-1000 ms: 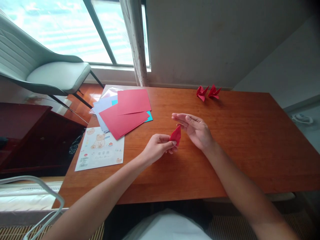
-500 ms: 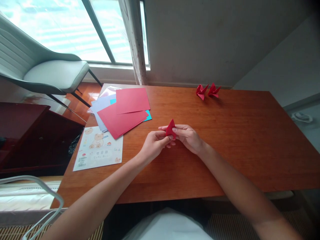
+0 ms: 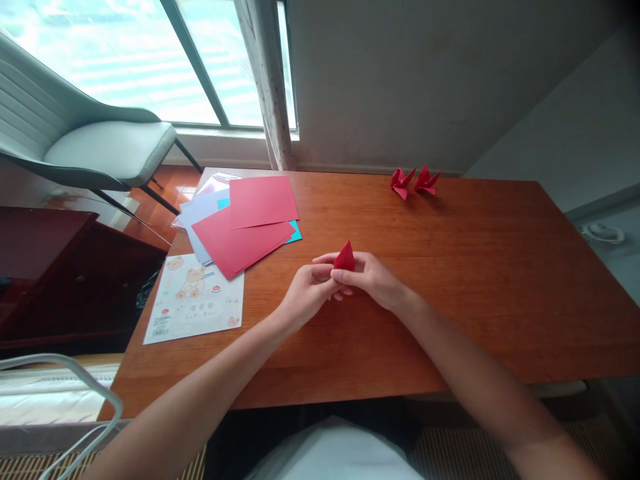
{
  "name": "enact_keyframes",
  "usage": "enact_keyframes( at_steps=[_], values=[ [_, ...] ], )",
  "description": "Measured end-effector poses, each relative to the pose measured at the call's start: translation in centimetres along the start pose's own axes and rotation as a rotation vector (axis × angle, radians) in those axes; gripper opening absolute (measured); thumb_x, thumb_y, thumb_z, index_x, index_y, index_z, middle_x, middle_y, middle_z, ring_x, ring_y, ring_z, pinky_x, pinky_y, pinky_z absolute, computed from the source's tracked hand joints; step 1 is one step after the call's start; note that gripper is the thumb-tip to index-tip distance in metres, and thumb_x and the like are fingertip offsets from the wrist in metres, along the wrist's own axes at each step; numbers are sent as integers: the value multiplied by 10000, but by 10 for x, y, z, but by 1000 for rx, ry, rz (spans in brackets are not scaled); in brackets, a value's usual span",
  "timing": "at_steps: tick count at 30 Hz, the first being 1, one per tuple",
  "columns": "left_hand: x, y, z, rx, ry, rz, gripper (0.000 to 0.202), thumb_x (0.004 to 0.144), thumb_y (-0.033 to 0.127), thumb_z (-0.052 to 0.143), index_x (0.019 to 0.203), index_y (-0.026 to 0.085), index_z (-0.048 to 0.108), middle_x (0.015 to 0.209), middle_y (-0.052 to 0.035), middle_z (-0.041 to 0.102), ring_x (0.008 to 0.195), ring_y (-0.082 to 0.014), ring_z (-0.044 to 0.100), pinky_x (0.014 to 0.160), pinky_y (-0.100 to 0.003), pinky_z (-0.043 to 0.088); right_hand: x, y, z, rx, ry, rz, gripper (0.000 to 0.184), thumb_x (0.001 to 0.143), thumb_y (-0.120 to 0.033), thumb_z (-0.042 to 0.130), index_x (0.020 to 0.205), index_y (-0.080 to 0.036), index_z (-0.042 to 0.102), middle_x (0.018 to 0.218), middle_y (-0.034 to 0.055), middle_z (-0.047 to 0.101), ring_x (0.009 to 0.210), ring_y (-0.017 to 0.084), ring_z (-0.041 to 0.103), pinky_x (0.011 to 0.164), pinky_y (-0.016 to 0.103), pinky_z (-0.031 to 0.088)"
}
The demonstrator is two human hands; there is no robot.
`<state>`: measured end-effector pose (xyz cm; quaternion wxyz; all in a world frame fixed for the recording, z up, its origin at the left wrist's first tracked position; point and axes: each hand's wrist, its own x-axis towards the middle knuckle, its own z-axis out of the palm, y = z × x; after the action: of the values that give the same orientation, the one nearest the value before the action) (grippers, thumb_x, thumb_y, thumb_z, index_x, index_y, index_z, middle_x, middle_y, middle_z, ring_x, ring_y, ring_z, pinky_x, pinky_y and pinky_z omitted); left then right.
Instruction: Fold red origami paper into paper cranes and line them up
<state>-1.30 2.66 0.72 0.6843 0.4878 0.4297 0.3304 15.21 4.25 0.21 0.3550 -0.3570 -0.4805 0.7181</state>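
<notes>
Paper [image 3: 345,257]: small, red, folded, held between my two hands above the table [image 3: 475,280], tip pointing up and away from me. My left hand [image 3: 307,293] is closed on its lower part, from the left. My right hand [image 3: 377,280] also grips it, thumb across the front, fingers behind. The thumbs meet low on the near face; the layers beneath them are hidden, so I cannot tell how the edges lie there.

Notes on method, my judgement: the left pinch should act as the clamp, firm but not crushing, while the right thumb presses along the fold in one slow stroke. Edges want matching before pressure; a crease set askew is hard to undo in so small a piece. Keep the tip free of the fingers, since a thin point probably bends easily.

Bench: two birds [image 3: 401,183] at the far edge; red sheets [image 3: 265,200] and bear card [image 3: 195,300] to the left, well apart from the birds.
</notes>
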Motion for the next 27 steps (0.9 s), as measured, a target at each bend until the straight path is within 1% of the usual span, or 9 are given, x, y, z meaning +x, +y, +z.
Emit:
enact_keyframes(
  at_steps=[1,3,9,13,16,19,21,23,27],
  values=[
    [1,-1,0,-7,2,2,304,807,407,709,814,105,739,716,-75,721,626,-141,616,600,-235,471,0,3,4,-16,-18,8,437,780,-429,771,1129,-170,731,700,13,687,593,135,579,570,267,453],
    [2,-3,0,-11,5,2,325,809,417,707,797,95,740,714,-87,723,611,-137,615,591,-234,470,1,7,8,-4,7,-12,389,791,-445,753,1065,-169,761,616,-4,640,528,122,538,518,263,424],
    [3,-5,2,12,16,18,338,796,442,722,755,107,739,712,-80,723,592,-130,605,584,-232,470,0,7,6,72,54,-30,341,844,-472,678,1022,-202,782,853,63,741,609,152,597,504,273,445],
    [1,-3,4,66,13,20,288,809,390,708,725,116,732,697,-65,712,597,-130,600,589,-230,464,-2,1,3,115,92,-21,323,870,-451,640,975,-184,788,1046,99,747,770,198,657,578,289,499],
    [-1,-4,5,108,-1,22,279,827,372,673,712,124,724,695,-54,705,606,-137,599,594,-235,461,-2,-3,-2,181,148,-66,268,873,-394,641,969,-190,785,1137,97,733,943,227,669,729,316,532],
    [-1,-6,5,108,-9,7,253,821,356,664,722,130,723,702,-49,708,627,-149,605,617,-247,475,-1,-4,-7,220,233,-134,347,914,-487,572,956,-207,772,1132,86,736,1021,227,656,844,341,516],
    [-1,-6,5,75,-1,-4,241,817,349,666,733,130,721,703,-50,708,634,-149,602,622,-247,476,0,-3,-9,170,283,-153,419,925,-563,526,978,-214,752,1101,79,735,974,209,653,823,331,509],
    [0,-4,4,43,12,-14,245,821,356,664,749,127,717,713,-55,712,637,-146,600,619,-242,470,1,-2,-7,39,312,-163,385,902,-561,580,977,-214,729,984,54,731,863,181,638,765,306,496],
    [0,-1,2,31,1,-15,302,826,420,678,753,129,710,731,-65,714,653,-151,608,617,-239,470,0,-1,-1,-196,291,-202,282,845,-444,702,731,-191,656,693,-3,631,656,141,557,644,277,446]
  ],
)
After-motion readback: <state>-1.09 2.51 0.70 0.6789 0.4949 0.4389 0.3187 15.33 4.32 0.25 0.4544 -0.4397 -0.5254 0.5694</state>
